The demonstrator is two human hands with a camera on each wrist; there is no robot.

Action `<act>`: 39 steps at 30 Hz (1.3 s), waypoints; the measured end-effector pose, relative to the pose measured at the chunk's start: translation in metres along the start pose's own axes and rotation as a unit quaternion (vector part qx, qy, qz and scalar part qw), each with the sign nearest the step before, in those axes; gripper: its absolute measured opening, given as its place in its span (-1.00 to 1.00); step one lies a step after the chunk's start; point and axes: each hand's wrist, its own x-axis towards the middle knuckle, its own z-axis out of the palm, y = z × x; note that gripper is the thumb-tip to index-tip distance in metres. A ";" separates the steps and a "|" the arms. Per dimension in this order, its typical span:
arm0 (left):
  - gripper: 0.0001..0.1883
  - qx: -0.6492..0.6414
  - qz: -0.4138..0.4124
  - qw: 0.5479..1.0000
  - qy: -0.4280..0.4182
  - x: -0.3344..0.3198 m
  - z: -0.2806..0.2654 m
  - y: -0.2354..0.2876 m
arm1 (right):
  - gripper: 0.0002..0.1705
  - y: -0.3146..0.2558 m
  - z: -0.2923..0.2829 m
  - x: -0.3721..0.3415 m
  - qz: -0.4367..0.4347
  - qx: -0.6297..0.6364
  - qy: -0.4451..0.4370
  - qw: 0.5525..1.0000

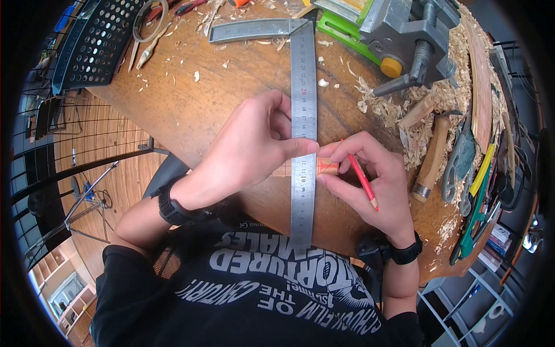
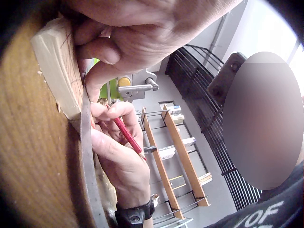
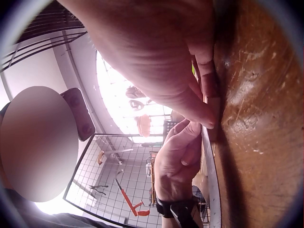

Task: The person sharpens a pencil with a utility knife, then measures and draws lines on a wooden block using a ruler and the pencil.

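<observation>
A metal try square (image 1: 303,104) lies with its graduated blade across a small wooden block (image 1: 329,167), which has pencil lines on its face. My left hand (image 1: 251,141) has its thumb on the blade, with its fingers curled at the block (image 2: 57,66). From the other side, my right hand (image 1: 376,173) holds a red pencil (image 1: 361,179) tucked between its fingers, sharpened end toward the wrist. Thumb and forefinger of that hand touch the block's right end by the blade's edge. In the right wrist view, the left hand (image 3: 178,164) is just beyond the blade.
A grey vise (image 1: 404,34) with a green base stands at the back right among wood shavings. A wooden-handled tool (image 1: 433,156) and several other tools lie along the right edge. A black perforated holder (image 1: 98,40) is at the back left.
</observation>
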 end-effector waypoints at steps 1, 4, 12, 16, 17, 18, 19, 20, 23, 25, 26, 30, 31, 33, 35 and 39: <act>-0.68 0.003 0.001 1.000 0.000 0.000 0.000 0.000 | -0.74 0.000 0.000 0.000 0.000 0.000 0.000 1.000; -0.67 -0.005 -0.003 1.000 -0.002 0.000 0.000 0.000 | -0.74 -0.001 -0.001 0.000 -0.002 -0.004 -0.003 1.000; -0.67 0.005 -0.006 1.000 -0.004 0.000 -0.001 0.001 | -0.75 0.000 -0.001 0.000 -0.004 0.000 -0.007 1.000; -0.67 0.008 -0.006 1.000 -0.005 0.000 0.000 0.001 | -0.74 -0.001 0.000 0.000 -0.004 -0.004 -0.002 1.000; -0.67 0.007 -0.005 1.000 -0.006 0.000 0.000 0.000 | -0.74 -0.002 0.000 0.000 -0.003 -0.002 0.000 1.000; -0.67 -0.001 -0.004 1.000 -0.006 0.000 0.001 0.000 | -0.74 -0.002 0.000 0.000 -0.001 0.000 0.001 1.000; -0.67 -0.008 -0.004 1.000 -0.005 0.000 0.001 -0.001 | -0.74 -0.003 -0.001 0.000 0.000 -0.002 0.001 1.000; -0.67 -0.009 -0.003 1.000 -0.005 0.000 0.001 -0.001 | -0.74 -0.003 -0.001 0.000 0.001 -0.001 0.000 1.000; -0.66 -0.001 -0.006 1.000 -0.006 0.000 0.000 -0.002 | -0.74 -0.002 0.000 0.001 0.000 0.002 -0.002 1.000; -0.66 -0.003 0.001 1.000 -0.005 0.001 0.000 -0.003 | -0.74 -0.001 -0.001 0.001 -0.001 0.004 -0.002 1.000; -0.66 -0.004 0.001 1.000 -0.005 0.001 0.000 -0.003 | -0.74 0.000 -0.001 0.001 -0.003 0.000 -0.003 1.000; -0.67 0.003 -0.002 1.000 -0.006 0.001 0.000 -0.002 | -0.74 0.000 -0.001 0.001 -0.002 -0.003 -0.004 1.000; -0.68 0.002 -0.002 1.000 -0.007 0.001 0.000 -0.002 | -0.74 0.000 -0.001 0.001 -0.002 -0.002 -0.004 1.000; -0.68 0.005 -0.002 1.000 -0.004 0.000 0.001 -0.002 | -0.74 0.001 -0.001 0.001 -0.008 -0.003 -0.003 1.000; -0.68 0.007 -0.001 1.000 -0.001 0.000 0.001 -0.003 | -0.74 0.001 -0.001 0.001 -0.008 -0.003 -0.004 1.000; -0.68 -0.007 0.010 1.000 -0.002 0.000 0.001 -0.003 | -0.74 0.001 -0.002 0.000 -0.009 -0.012 -0.005 1.000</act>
